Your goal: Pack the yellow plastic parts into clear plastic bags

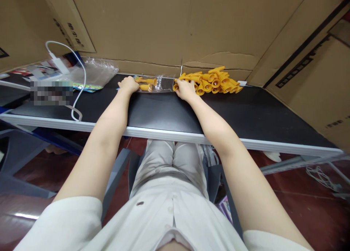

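Toward the back of the black table, my left hand (pixel 128 85) is closed on the left end of a clear plastic bag (pixel 166 84). Inside the bag lie a few yellow hollow pieces (pixel 145 87) with round flared ends. My right hand (pixel 187 90) has its fingers curled around a yellow hollow piece (pixel 175 87) at the left edge of a heap of the same pieces (pixel 216 84), close to the bag's right end. Some pieces in the heap seem to have finger-like tips. My right palm hides part of the heap.
Cardboard walls (pixel 153 28) enclose the table (pixel 164 112) at the back and sides. On the left lie clear plastic bags (pixel 100 74), a white cable (pixel 85 76) with a plug, and a blurred-out object (pixel 51 93). A metal edge (pixel 169 135) runs along the front.
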Tool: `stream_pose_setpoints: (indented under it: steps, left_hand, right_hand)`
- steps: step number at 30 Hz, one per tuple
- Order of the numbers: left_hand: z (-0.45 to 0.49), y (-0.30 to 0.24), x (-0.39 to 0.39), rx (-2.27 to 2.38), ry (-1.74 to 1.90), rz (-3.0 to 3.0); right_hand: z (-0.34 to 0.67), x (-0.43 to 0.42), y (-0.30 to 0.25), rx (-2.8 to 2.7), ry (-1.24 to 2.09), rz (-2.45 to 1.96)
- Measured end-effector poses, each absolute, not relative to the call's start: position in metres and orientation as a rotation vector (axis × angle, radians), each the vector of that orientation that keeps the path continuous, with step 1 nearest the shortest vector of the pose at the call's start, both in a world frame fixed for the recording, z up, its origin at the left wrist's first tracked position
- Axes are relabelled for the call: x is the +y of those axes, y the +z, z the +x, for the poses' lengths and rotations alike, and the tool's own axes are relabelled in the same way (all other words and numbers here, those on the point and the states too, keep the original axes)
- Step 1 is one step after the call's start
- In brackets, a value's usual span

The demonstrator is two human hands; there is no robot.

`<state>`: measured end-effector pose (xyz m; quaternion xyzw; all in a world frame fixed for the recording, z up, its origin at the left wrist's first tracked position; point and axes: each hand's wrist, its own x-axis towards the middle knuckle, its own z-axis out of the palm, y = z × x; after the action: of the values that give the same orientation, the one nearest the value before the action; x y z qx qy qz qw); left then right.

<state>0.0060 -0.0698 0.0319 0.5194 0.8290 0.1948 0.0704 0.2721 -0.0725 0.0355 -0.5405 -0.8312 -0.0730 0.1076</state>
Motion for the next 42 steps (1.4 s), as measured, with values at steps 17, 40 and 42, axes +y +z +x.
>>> stream_pose_setpoints:
  steps: [17,40,42]
  left_hand:
    - [0.008,0.032,-0.071,2.490,0.601,1.565]
    - [0.007,0.031,-0.069,2.496,0.596,1.556]
    - [0.007,0.031,-0.069,2.487,0.620,1.549]
  right_hand:
    - [0.264,-0.076,0.036,-2.386,-0.303,-1.592]
    - [0.277,-0.060,0.028,-2.525,-0.302,-1.422]
    - [0.277,-0.058,0.028,-2.434,-0.275,-1.464]
